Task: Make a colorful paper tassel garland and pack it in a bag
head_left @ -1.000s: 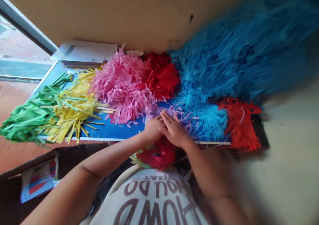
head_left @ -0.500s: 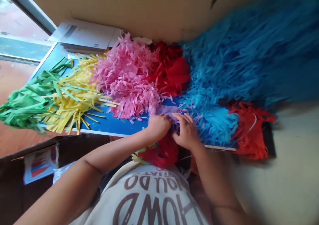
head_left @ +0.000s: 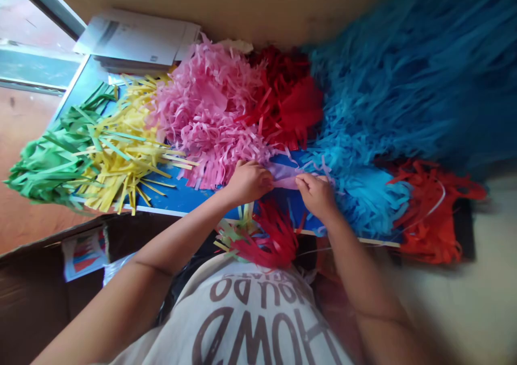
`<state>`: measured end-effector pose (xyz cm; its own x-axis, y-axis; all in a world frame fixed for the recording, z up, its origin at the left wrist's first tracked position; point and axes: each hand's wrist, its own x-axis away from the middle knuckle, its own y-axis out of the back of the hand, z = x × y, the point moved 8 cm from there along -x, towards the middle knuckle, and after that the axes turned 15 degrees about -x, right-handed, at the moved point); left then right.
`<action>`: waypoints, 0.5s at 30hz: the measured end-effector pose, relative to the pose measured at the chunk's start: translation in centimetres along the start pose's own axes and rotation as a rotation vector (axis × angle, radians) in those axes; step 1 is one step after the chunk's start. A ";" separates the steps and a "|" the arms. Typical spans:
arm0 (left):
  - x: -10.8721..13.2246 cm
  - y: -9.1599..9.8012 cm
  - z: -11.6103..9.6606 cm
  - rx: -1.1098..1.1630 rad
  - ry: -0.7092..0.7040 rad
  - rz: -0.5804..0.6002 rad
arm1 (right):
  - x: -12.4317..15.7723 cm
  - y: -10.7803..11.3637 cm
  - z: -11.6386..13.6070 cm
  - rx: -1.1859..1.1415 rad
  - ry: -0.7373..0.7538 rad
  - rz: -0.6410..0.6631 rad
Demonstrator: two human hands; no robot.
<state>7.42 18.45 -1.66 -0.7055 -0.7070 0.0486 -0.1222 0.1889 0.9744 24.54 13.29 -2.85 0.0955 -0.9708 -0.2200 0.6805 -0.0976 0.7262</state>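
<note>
My left hand [head_left: 248,182] and my right hand [head_left: 317,195] pinch a pale lilac strip of tissue paper [head_left: 285,174] between them, just above a blue board [head_left: 181,195]. Fringed paper bunches cover that board: green [head_left: 50,166], yellow [head_left: 125,149], pink [head_left: 205,117], red [head_left: 286,96], light blue [head_left: 363,198] and orange-red [head_left: 428,219]. A deep blue fringed mass [head_left: 416,69] spreads beyond them on the right. Below my hands, near my chest, lies a red fringed bunch with green strands [head_left: 266,241].
A stack of papers [head_left: 137,39] lies against a beige wall [head_left: 242,4] at the board's far end. A dark cardboard box [head_left: 36,300] holding a coloured card stands at lower left. Reddish floor [head_left: 28,155] shows at left, a pale surface [head_left: 456,300] at right.
My hands have moved apart and now hold the lilac strip stretched between them. The red fringed bunch below them looks more spread out, and the view has shifted slightly.
</note>
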 end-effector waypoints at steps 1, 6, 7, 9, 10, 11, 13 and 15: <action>-0.1 0.2 -0.3 0.002 -0.027 -0.024 | 0.0 0.0 0.0 -0.010 0.005 -0.003; -0.3 -0.2 -0.4 -0.009 -0.057 0.014 | 0.5 0.2 0.1 -0.053 0.019 -0.003; -0.3 -0.4 -0.2 -0.011 -0.042 0.021 | 0.6 0.3 0.1 -0.054 0.004 -0.018; -0.3 -0.6 0.3 -0.019 -0.007 0.007 | 0.7 0.5 0.0 -0.046 -0.037 -0.060; -0.2 -0.6 0.4 -0.030 0.009 -0.007 | 0.7 0.5 0.0 -0.037 -0.057 -0.079; -0.2 -0.6 0.6 -0.043 0.026 -0.023 | 0.6 0.5 0.0 -0.027 -0.072 -0.091; -0.2 -0.6 0.8 -0.072 0.068 -0.053 | 0.3 0.3 0.0 -0.006 -0.090 -0.095; -0.2 -0.5 0.8 -0.104 0.111 -0.075 | -0.2 0.1 0.0 0.020 -0.101 -0.086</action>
<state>7.09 19.05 -2.30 -0.6152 -0.7883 -0.0066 -0.0948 0.0656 0.9933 24.61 13.50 -2.75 -0.0368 -0.9757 -0.2160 0.6684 -0.1847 0.7205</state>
